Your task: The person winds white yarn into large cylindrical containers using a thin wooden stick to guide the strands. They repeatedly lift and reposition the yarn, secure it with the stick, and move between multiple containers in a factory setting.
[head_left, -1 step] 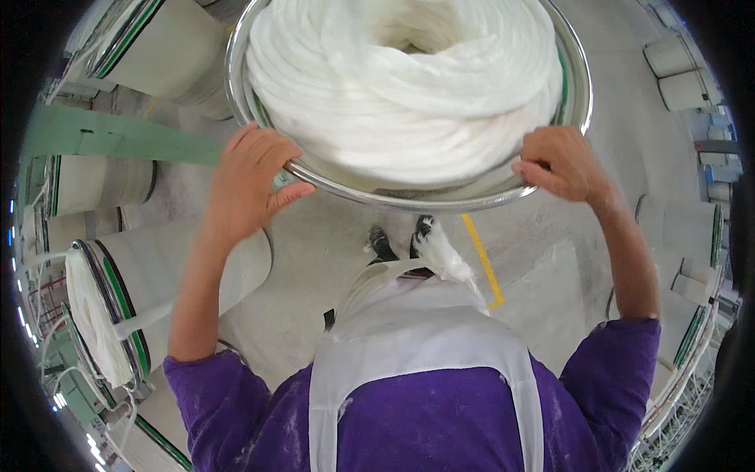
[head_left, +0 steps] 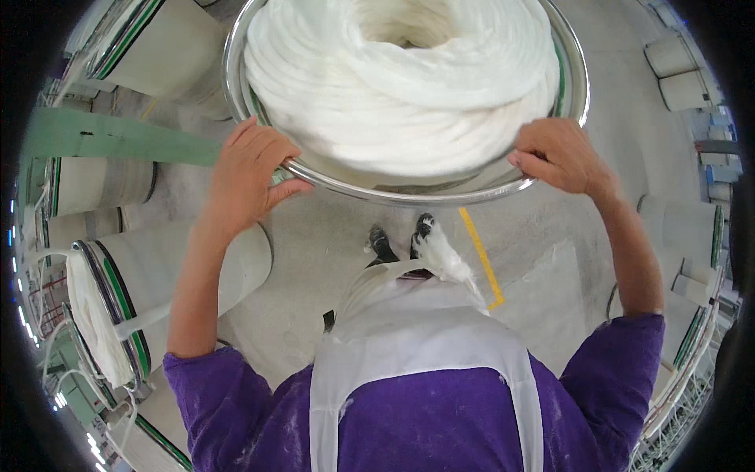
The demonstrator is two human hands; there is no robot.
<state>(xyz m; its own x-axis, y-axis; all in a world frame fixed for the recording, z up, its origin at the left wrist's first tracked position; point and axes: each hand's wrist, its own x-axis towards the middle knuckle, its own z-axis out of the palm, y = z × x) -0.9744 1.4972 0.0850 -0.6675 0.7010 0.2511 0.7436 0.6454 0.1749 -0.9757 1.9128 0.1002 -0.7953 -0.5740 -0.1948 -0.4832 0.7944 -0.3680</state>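
A large round sliver can (head_left: 409,197) with a shiny metal rim stands in front of me, cut off by the top of the view. Thick coils of white fibre sliver (head_left: 377,130) fill it around a hollow centre and bulge above the rim. My left hand (head_left: 255,169) grips the rim at its near left, fingers over the edge and thumb pointing inward. On the near right, my right hand (head_left: 557,153) is closed on the same rim with curled fingers. The lower body of the can is hidden beneath its top.
Left of me, a pale can (head_left: 185,252) with green and black bands holds more white sliver. A green beam (head_left: 118,135) reaches in above it. More cans (head_left: 680,232) line the right side. A yellow line (head_left: 481,259) marks the grey floor near my feet.
The can and both hands on its rim have shifted slightly away from me. My grip on the rim looks the same.
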